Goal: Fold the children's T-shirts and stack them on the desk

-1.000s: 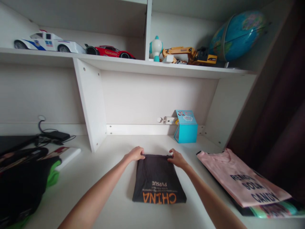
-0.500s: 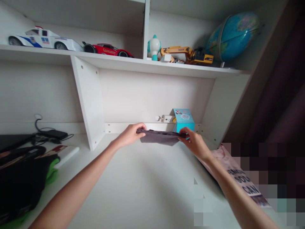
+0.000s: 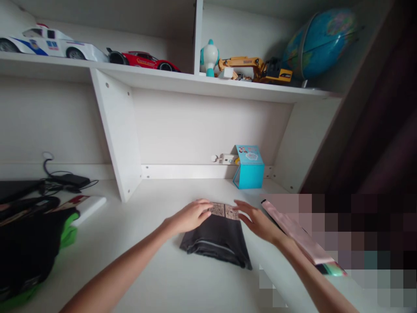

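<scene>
A dark grey folded garment (image 3: pixel 221 237) lies flat on the white desk, with a patterned beige band (image 3: pixel 224 210) along its far edge. My left hand (image 3: pixel 192 214) is at the far left corner of the garment, fingers stretched out and thumb apart; whether the fingertips touch the cloth I cannot tell. At the far right corner my right hand (image 3: pixel 256 219) hovers with its fingers spread. Neither hand grips anything.
A blue desk calendar (image 3: pixel 250 174) stands by a wall socket (image 3: pixel 229 159). Pink cloth (image 3: pixel 296 234) lies at right, beside a blurred-out area. Black and green clothing (image 3: pixel 35 256) and a black adapter (image 3: pixel 73 179) are at left. Toy cars and a globe (image 3: pixel 322 43) fill the shelf above.
The garment has come down from between my hands onto the desk, nearer to me. Both hands have lowered and let go. The pink cloth at right now appears folded over, its lettering hidden.
</scene>
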Motion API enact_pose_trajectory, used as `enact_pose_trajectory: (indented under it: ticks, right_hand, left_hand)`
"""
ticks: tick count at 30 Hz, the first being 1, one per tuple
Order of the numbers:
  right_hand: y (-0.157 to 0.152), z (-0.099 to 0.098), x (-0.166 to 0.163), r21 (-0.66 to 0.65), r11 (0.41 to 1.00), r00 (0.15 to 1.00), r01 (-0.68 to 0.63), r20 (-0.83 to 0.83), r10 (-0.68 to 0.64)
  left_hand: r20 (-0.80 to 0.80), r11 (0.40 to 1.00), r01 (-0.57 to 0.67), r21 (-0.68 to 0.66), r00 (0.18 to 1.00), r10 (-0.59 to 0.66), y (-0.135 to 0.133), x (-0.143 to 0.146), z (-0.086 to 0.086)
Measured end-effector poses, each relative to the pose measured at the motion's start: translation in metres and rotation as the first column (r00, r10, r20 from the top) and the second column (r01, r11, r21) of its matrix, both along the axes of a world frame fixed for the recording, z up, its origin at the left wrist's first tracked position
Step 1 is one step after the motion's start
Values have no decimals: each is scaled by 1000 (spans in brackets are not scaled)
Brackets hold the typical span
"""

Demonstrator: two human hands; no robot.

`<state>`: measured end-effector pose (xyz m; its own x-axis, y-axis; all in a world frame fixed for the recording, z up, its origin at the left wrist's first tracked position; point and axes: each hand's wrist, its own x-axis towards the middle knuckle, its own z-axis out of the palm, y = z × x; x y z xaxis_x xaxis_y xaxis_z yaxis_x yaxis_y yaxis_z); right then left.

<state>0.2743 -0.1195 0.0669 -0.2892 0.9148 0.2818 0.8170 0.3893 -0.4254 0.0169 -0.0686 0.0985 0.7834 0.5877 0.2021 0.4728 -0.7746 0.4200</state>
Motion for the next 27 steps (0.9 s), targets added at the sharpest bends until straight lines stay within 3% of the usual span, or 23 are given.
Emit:
enact_pose_trajectory:
  ticks: [2, 4, 6, 8, 11, 16, 21, 24, 27]
  right_hand:
    - [34, -18, -6, 88, 995, 998, 40, 53, -45]
    - [57, -41, -14, 67, 997, 993, 30, 111, -37]
    - [67, -61, -19, 14, 1000, 988, 22, 152, -24]
    - [70, -74, -21, -27, 999, 981, 36, 190, -30]
    - [66, -77, -20, -52, 996, 969, 75, 238, -60]
    - [42, -61, -34, -23, 980, 927, 199, 329, -180]
    - [-19, -47, -80, 52, 922, 828, 383, 424, -367]
    - [-51, -35, -98, 4, 943, 850, 333, 432, -302]
    - [-60, -25, -94, 7, 969, 908, 248, 347, -235]
  left_hand:
    - [-52, 989, -143, 26, 988, 144, 15, 20, -26]
    - [-162, 961, -276, 12, 948, 275, 27, 33, -57]
    - [-235, 938, -346, 15, 911, 340, 33, 37, -83]
    - [-263, 935, -353, 25, 900, 347, 37, 35, -97]
    - [-293, 948, -317, 18, 905, 308, 44, 29, -94]
    - [-412, 984, -176, 12, 896, 165, 70, 31, -64]
    - [-331, 946, -197, 257, 902, 278, 64, 56, -61]
    - [-272, 961, -159, 227, 937, 219, 45, 63, -68]
    - [-264, 984, -113, 136, 953, 146, 30, 51, -74]
